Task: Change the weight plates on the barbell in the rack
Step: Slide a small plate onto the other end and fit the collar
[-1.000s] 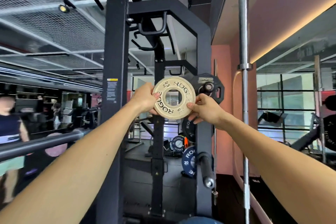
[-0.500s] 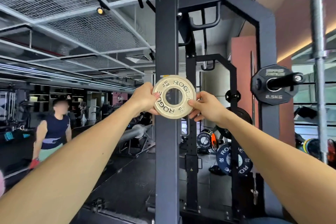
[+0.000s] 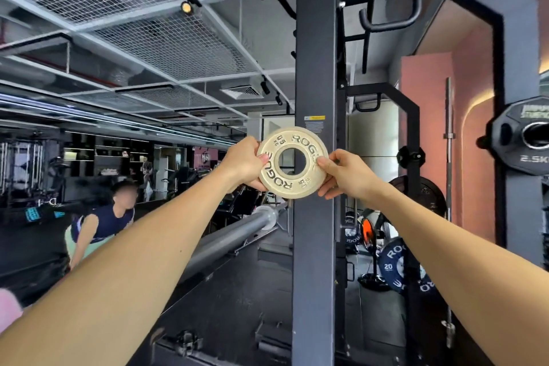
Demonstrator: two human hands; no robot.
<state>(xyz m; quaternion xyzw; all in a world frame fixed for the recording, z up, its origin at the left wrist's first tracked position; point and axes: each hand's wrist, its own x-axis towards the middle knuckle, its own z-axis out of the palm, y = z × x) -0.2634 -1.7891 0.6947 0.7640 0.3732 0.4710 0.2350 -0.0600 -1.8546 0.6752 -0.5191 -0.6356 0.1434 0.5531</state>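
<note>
A small cream weight plate marked ROGUE is held up at arm's length in front of a black rack upright. My left hand grips its left rim and my right hand pinches its right rim. The silver barbell lies in the rack below the plate, its sleeve end pointing toward the upright; no plate shows on that end.
A black 2.5 kg plate hangs on a storage peg at the right edge. Blue 20 kg plates and others stand low at the right. A second bar stands upright by the pink wall. A person bends over at the left.
My view and both hands have swung left with the plate. The 2.5 kg plate on its peg has slid to the right edge, and the racked barbell has come into view below.
</note>
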